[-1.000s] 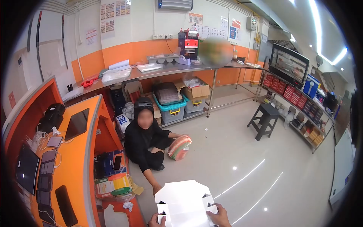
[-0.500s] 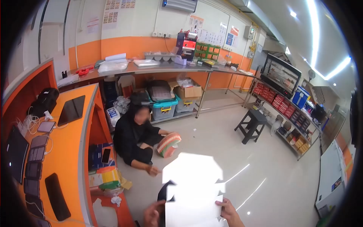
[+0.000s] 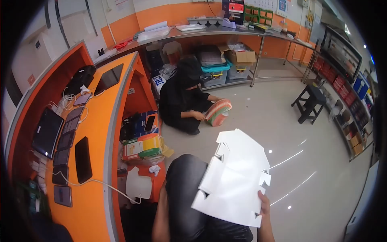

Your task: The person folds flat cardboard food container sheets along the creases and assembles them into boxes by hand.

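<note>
A flat white die-cut cardboard box blank (image 3: 236, 173), with notched edges and tabs, lies tilted above my lap. My right hand (image 3: 264, 203) grips its right edge, with the fingers closed at the lower notch. Along the outer side of my raised knee (image 3: 185, 193) runs my left forearm; the fingers of that hand are hidden, so its grip cannot be made out.
A person in black (image 3: 183, 97) sits on the floor ahead, hands at a striped orange-and-green package (image 3: 218, 113). An orange counter (image 3: 96, 157) with phones and tablets stands at left. A black stool (image 3: 309, 103) and stocked shelf (image 3: 342, 97) are at right.
The view has tilted down and swung left. The box blank has turned from nearly upright to slanted, still in my right hand. My left hand has dropped away from its left edge.
</note>
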{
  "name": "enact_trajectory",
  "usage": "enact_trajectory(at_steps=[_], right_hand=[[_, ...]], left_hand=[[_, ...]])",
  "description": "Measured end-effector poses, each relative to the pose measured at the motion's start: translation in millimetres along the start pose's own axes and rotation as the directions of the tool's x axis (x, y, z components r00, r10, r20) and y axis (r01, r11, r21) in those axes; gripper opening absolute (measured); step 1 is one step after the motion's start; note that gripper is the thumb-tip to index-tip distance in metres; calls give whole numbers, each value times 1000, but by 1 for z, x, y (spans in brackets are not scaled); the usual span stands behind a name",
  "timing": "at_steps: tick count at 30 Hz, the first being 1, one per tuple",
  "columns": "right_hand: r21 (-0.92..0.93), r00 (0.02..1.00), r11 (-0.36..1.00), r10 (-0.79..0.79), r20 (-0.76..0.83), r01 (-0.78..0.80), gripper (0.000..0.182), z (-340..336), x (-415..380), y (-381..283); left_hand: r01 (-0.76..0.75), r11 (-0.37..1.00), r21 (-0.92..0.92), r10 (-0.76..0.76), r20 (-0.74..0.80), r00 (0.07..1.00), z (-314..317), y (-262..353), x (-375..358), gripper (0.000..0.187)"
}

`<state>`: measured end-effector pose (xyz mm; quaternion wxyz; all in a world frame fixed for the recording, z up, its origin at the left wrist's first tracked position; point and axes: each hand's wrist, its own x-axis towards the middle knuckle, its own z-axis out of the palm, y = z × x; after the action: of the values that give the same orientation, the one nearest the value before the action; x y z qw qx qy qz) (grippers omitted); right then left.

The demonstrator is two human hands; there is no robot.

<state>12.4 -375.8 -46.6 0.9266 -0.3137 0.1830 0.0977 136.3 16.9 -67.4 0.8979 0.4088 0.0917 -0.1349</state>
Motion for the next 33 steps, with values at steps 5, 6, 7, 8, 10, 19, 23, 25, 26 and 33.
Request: enact_trajectory(at_steps=[5, 6, 7, 8, 10, 19, 23, 25, 26, 33], right_hand=[[10, 1000, 1000, -6, -22, 7, 54, -47, 11, -6], [-3, 999, 999, -38, -20, 38, 55, -39, 7, -12], [-68, 992, 995, -84, -89, 78, 54, -26, 4, -16], [-69, 993, 995, -77, -88, 71, 54, -20, 3, -23], [-42, 990, 993, -116, -79, 113, 53, -13, -3, -33], [-205, 955, 934, -296, 17, 293, 66, 50, -19, -77], [-320, 958, 903, -280, 70, 287, 69, 97, -21, -85], [-364, 956, 886, -287, 58, 287, 65, 111, -25, -79], [-363, 958, 888, -281, 58, 283, 65, 116, -29, -78], [-685, 937, 727, -269, -221, 47, 32, 130, -41, -62]], left_hand=[[-70, 958, 280, 170, -353, 920, -28, -12, -20, 44], [-71, 936, 345, 208, -377, 902, -20, -9, -29, 43], [-70, 917, 393, 231, -379, 896, -8, -8, -43, 43], [-109, 902, 418, 269, -347, 898, 14, 0, -59, 42], [-230, 892, 389, 322, -192, 927, 78, 21, -95, 35], [-508, 599, 619, 628, 32, 778, 157, 44, -173, 50], [-556, 617, 557, 618, 94, 780, 172, 58, -195, 74], [-314, 802, 509, 381, -31, 924, 182, 68, -203, 98], [-378, 824, 423, 423, -16, 906, 182, 63, -201, 66], [3, 703, 711, 154, -156, 976, 135, 32, -166, 30]])
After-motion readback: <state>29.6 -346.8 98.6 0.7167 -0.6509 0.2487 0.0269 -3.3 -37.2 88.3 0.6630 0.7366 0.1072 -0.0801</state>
